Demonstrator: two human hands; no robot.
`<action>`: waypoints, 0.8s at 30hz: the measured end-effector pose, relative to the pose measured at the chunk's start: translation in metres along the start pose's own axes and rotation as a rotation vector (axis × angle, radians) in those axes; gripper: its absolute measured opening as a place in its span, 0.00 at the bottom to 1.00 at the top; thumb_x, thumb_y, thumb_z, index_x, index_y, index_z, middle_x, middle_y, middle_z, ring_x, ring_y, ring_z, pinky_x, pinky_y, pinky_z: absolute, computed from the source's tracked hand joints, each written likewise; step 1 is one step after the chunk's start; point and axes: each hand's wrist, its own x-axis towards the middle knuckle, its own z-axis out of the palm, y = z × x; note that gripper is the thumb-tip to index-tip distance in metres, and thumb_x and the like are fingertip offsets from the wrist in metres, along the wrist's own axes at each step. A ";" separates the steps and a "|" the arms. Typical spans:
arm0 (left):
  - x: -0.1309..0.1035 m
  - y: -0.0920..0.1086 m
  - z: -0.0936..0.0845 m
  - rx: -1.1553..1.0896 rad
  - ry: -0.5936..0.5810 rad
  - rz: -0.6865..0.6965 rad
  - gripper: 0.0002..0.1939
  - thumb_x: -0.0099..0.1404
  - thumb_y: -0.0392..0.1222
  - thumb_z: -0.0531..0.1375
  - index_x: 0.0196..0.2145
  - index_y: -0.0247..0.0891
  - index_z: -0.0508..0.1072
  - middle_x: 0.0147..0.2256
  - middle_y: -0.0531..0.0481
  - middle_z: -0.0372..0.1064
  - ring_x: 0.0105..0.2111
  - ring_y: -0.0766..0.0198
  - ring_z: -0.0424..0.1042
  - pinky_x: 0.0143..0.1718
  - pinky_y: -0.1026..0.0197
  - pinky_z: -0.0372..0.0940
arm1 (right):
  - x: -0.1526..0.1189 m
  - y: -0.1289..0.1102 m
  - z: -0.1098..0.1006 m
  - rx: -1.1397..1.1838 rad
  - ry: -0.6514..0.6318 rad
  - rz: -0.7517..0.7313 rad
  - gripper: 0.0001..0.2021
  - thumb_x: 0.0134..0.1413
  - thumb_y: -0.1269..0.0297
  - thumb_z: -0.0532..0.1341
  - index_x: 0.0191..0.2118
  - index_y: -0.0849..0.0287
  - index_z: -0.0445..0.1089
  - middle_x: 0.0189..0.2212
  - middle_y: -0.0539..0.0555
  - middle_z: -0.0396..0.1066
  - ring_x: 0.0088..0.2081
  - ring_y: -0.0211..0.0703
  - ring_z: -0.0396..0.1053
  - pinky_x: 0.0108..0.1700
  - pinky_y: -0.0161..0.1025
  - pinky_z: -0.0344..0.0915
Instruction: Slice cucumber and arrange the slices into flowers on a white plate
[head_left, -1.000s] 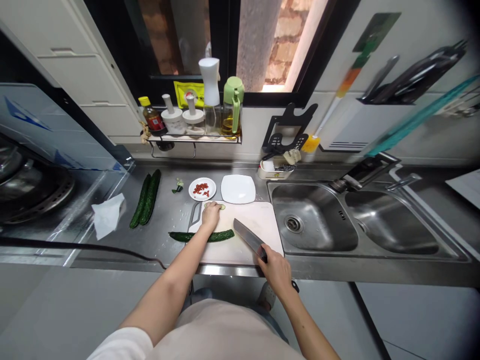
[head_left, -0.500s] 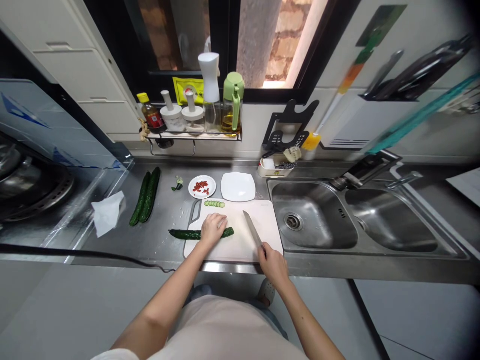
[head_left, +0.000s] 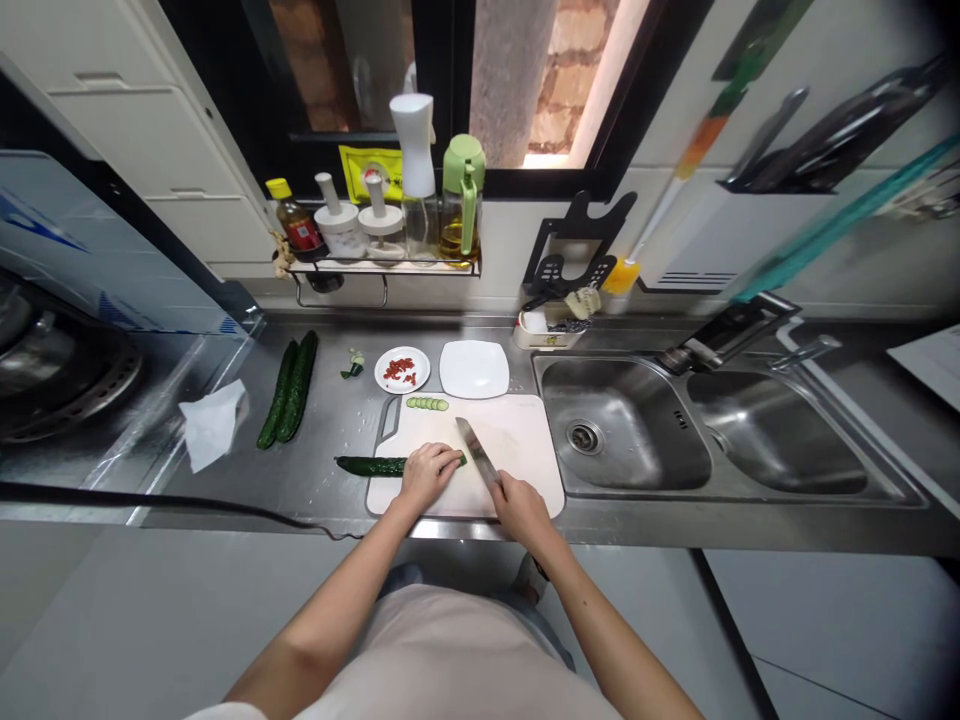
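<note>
My left hand point(head_left: 429, 474) is closed over a dark green cucumber point(head_left: 371, 466), which lies across the left part of the white cutting board point(head_left: 517, 440). The cucumber's right end just shows past my fingertips. My right hand point(head_left: 520, 505) grips a knife point(head_left: 477, 448) by the handle; its blade slants up and left, close to that end. A short row of cucumber slices point(head_left: 427, 404) lies at the board's top left. Behind the board are a small plate of red pieces point(head_left: 381, 372) and a white square plate point(head_left: 474, 369).
Two whole cucumbers point(head_left: 298, 385), green scraps point(head_left: 352, 364) and a white tissue point(head_left: 212, 427) lie on the steel counter to the left. A double sink point(head_left: 630, 425) is at the right. Bottles stand on a rack point(head_left: 390, 268) under the window.
My right hand and the knife have moved left, bringing the blade near the cucumber's right end. My left hand has slid slightly right along the cucumber, covering more of that end.
</note>
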 end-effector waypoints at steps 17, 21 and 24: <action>-0.002 -0.003 0.007 0.104 0.102 0.088 0.11 0.68 0.44 0.55 0.41 0.46 0.77 0.39 0.50 0.73 0.39 0.63 0.67 0.39 0.61 0.60 | 0.001 -0.014 -0.004 -0.042 -0.073 -0.005 0.14 0.65 0.64 0.45 0.45 0.59 0.66 0.39 0.60 0.75 0.42 0.46 0.72 0.36 0.36 0.55; -0.002 -0.003 0.008 0.113 0.136 0.116 0.10 0.68 0.44 0.55 0.41 0.46 0.77 0.38 0.51 0.73 0.38 0.64 0.67 0.38 0.61 0.60 | 0.002 -0.014 -0.003 -0.039 -0.082 -0.005 0.15 0.65 0.64 0.45 0.46 0.59 0.66 0.40 0.61 0.75 0.42 0.46 0.72 0.37 0.37 0.56; -0.002 -0.004 0.009 0.120 0.138 0.120 0.11 0.68 0.45 0.55 0.40 0.46 0.77 0.38 0.50 0.73 0.38 0.64 0.67 0.37 0.61 0.60 | 0.003 -0.016 -0.002 -0.045 -0.083 -0.001 0.14 0.65 0.64 0.45 0.47 0.59 0.66 0.40 0.61 0.75 0.43 0.46 0.72 0.37 0.37 0.57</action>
